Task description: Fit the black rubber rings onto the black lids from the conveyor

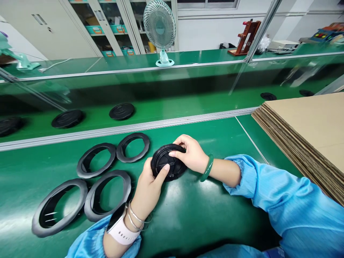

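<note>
A round black plastic disc (pixel 167 163) sits just above the green table, held between both hands. My left hand (pixel 149 186) grips its near left edge, thumb pressed on the top face. My right hand (pixel 189 154) curls over its far right rim, fingers closed on it. To the left, several grey-black rings lie flat: one (pixel 133 147) right beside the disc, another (pixel 96 159) further left, and two bigger-looking ones (pixel 108 195) (pixel 59 207) nearer me.
A conveyor belt behind a metal rail (pixel 129 128) carries black discs (pixel 122 111) (pixel 67 118). A stack of flat cardboard sheets (pixel 309 139) fills the right side. A small desk fan (pixel 160 32) stands on the far shelf.
</note>
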{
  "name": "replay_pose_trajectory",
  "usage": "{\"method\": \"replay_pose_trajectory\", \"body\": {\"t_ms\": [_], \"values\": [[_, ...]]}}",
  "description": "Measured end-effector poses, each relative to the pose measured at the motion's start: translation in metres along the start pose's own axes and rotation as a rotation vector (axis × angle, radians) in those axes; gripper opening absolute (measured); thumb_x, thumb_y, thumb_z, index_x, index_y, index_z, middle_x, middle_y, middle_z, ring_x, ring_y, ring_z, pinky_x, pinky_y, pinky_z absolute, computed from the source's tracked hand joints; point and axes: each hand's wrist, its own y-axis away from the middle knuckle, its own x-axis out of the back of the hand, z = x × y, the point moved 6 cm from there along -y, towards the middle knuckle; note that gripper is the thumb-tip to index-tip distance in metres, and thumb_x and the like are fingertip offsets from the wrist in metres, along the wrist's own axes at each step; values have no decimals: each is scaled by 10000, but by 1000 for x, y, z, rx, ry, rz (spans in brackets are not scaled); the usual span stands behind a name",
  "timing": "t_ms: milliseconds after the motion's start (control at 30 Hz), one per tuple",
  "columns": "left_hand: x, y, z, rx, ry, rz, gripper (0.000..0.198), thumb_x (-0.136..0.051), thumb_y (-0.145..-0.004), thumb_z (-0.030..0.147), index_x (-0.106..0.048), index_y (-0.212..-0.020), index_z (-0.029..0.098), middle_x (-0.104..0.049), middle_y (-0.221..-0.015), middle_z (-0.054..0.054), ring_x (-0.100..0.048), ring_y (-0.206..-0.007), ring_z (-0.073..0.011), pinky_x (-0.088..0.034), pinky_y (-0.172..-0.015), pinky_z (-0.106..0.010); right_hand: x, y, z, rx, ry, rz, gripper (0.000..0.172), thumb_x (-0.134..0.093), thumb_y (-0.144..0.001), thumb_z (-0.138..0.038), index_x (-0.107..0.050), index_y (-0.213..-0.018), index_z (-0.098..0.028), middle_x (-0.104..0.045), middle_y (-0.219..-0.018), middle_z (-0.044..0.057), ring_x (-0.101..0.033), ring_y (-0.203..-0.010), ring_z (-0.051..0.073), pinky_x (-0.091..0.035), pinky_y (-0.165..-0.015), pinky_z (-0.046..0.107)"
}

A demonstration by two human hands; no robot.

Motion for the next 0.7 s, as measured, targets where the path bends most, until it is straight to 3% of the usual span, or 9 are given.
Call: {"method": "replay_pose_trajectory", "body": {"t_ms": [167,333,433,533,700], "values": [[0,-2,-3,14,14,-1,426,-600,-870,525,-523,-1177,240,-665,-1123,-37,-620,-1050,-243,-490,-906,-383,-1,-1,6,-58,0,10,259,-820,-708,-84,-591,-787,-177,-579,-862,-14,-592,-791,166,-488,-741,300],[2,-7,-9,28,53,17,410,-598,-872,521,-543,-1164,238,-657,-1151,-35,-608,-1078,-235,-482,-938,-379,-11,-3,11,-110,-25,-195,150,-717,-838,-67,-652,-933,-163,-671,-943,16,-624,-894,185,-487,-846,329],[4,-7,-11,32,34,38,398,-589,-877,518,-541,-1160,242,-654,-1149,-29,-605,-1078,-232,-475,-952,-382,-11,-2,4,-30,109,-266,266,-667,-864,-11,-683,-1075,-172,-656,-1045,35,-582,-1012,198,-437,-954,366],[5,-6,-10,30,17,44,396,-579,-883,518,-534,-1161,240,-651,-1149,-33,-601,-1082,-237,-469,-955,-391,-9,0,2,-39,176,-258,348,-668,-846,17,-688,-1128,-185,-618,-999,35,-558,-1001,200,-426,-965,375],[1,-5,-5,24,28,1,403,-571,-891,519,-508,-1176,242,-644,-1158,-41,-593,-1096,-239,-463,-959,-395,-5,0,2,-96,115,-146,364,-717,-770,52,-726,-1027,-205,-563,-910,7,-562,-910,182,-443,-916,352]]}}
